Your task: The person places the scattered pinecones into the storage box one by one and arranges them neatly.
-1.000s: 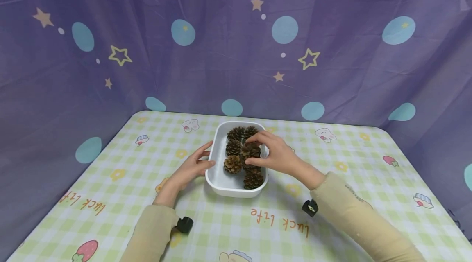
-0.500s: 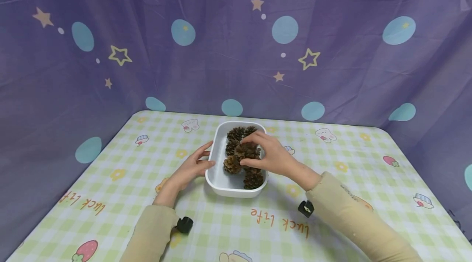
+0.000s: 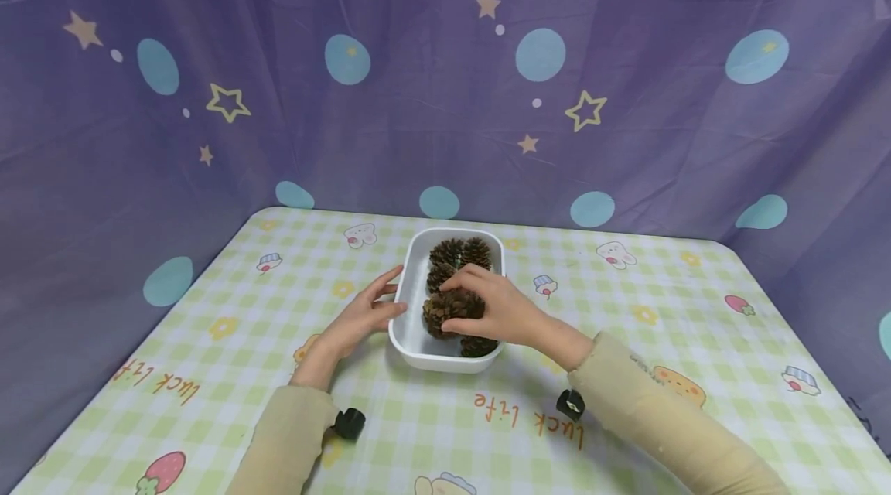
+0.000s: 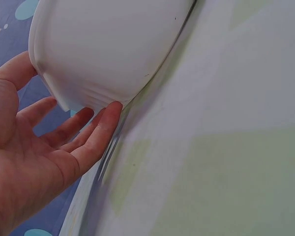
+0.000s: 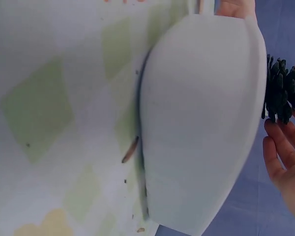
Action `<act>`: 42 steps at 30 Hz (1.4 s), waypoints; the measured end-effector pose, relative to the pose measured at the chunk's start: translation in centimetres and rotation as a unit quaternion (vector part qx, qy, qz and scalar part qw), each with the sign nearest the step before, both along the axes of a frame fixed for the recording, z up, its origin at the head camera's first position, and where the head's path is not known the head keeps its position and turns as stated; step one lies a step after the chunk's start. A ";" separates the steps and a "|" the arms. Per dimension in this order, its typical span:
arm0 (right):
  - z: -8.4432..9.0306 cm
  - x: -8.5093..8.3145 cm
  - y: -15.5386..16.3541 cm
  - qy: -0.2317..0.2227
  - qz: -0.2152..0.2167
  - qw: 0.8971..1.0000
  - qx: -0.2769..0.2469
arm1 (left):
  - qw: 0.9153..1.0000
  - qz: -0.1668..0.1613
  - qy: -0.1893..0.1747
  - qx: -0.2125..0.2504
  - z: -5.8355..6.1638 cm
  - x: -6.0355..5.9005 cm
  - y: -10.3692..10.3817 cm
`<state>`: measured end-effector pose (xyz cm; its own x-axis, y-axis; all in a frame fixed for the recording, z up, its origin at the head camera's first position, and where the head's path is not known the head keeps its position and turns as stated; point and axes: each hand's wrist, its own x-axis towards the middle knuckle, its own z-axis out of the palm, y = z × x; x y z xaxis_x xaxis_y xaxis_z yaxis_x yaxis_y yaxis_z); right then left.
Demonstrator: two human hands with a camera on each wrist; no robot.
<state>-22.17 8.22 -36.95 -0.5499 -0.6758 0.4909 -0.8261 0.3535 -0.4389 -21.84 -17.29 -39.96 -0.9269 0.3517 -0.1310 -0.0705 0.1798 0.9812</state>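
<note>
A white rectangular tub (image 3: 414,344) holds several brown pine cones. My right hand (image 3: 508,309) reaches in over the tub's right side and grips a pine cone (image 3: 462,306) between thumb and fingers. That pine cone (image 5: 281,91) shows above the rim in the right wrist view. It overlaps a lighter pine cone (image 3: 435,312) on its left; whether they touch I cannot tell. On the left, my left hand (image 3: 358,321) rests its thumb and fairly straight fingers against the tub's outer wall. The left wrist view shows those fingertips (image 4: 115,108) low on the tub (image 4: 113,44).
More pine cones sit at the tub's far end, two of them side by side (image 3: 476,251), and another pine cone (image 3: 478,346) lies near its front right corner. A checked cloth (image 3: 278,356) covers the table. A purple curtain (image 3: 431,139) hangs behind it.
My right hand has carried the gripped pine cone left and toward the front of the tub, lowering it beside the lighter one. The left hand and the tub have stayed in place.
</note>
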 end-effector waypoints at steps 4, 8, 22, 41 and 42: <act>-0.4 0.2 -0.2 -0.005 0.007 1.000 0.017 | 1.000 0.001 -0.002 -0.006 0.3 0.2 0.1; -0.7 0.2 -0.3 -0.008 0.015 0.999 0.028 | 1.000 0.000 -0.001 -0.005 0.3 0.3 0.1; -1.0 0.6 -0.2 -0.045 0.011 0.994 0.096 | 1.000 0.005 0.000 -0.013 0.5 0.3 0.2; -1.3 0.7 -0.2 -0.068 0.009 0.989 0.130 | 1.000 0.008 0.011 -0.003 -2.0 -1.1 -0.3; -1.4 0.7 -0.3 -0.072 0.012 0.989 0.132 | 1.000 0.010 0.011 -0.003 -2.0 -1.0 -0.3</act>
